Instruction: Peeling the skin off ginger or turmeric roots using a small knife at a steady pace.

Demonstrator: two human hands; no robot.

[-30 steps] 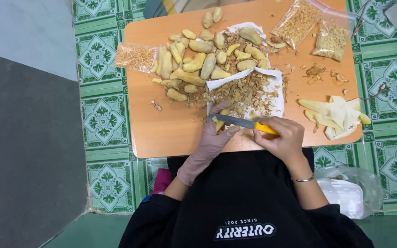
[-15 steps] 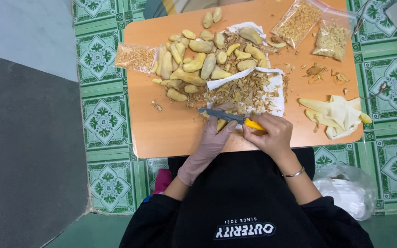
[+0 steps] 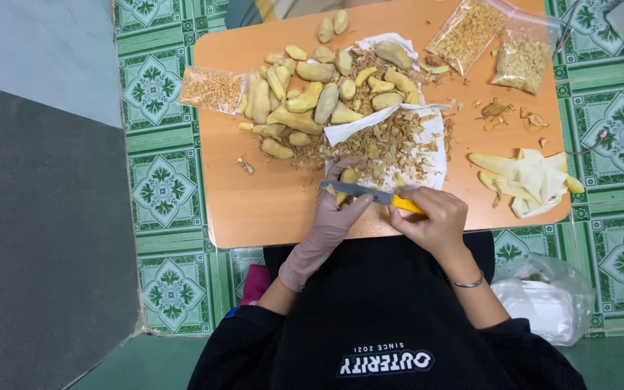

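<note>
My left hand point(image 3: 337, 209), in a pinkish glove, grips a yellowish root piece point(image 3: 348, 177) near the front edge of the orange table point(image 3: 269, 209). My bare right hand point(image 3: 431, 220) holds a knife point(image 3: 370, 193) with a yellow handle; its grey blade lies across the root piece, pointing left. Just beyond the hands, white paper point(image 3: 427, 137) carries a heap of brown peelings point(image 3: 388, 148). A pile of peeled yellowish roots point(image 3: 312, 101) lies further back on the table.
Two clear bags of brown shreds point(image 3: 471, 32) sit at the back right, a third bag point(image 3: 211, 88) at the left. Pale yellow gloves point(image 3: 529, 177) lie at the right edge. A white plastic bag point(image 3: 543, 300) rests on the green tiled floor.
Both hands with the knife and root piece have shifted slightly up and left toward the peelings; the blade has slid along the root.
</note>
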